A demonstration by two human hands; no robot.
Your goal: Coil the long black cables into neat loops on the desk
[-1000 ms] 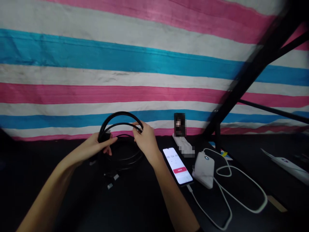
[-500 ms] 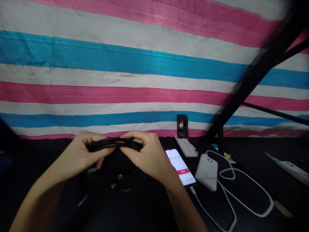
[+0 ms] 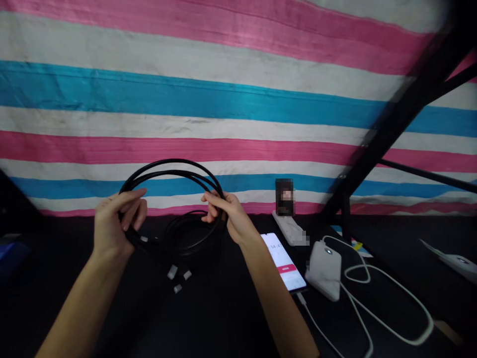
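A coiled black cable [image 3: 179, 173] is raised above the dark table, its loops spread into a wide ring. My left hand [image 3: 115, 219] grips the ring on its left side, fingers curled round the strands. On the opposite side my right hand [image 3: 225, 211] holds the coil between thumb and fingers. Behind and below the ring, another loop of thin black cable [image 3: 175, 223] shows in part. Small whitish pieces [image 3: 172, 271] lie on the table under the coil; their kind is too small to tell.
To the right lie a lit phone [image 3: 285, 263], a white power bank [image 3: 325, 271] with a looping white cable [image 3: 402, 293], and a pale object [image 3: 288, 229] partly blurred out. A black metal frame [image 3: 372, 144] slants before a striped sheet [image 3: 186, 119]. Something blue [image 3: 13, 258] sits far left.
My hands have turned and moved apart. The cable coil, seen before as a flat bundle edge-on between them, now stands as an open ring facing me.
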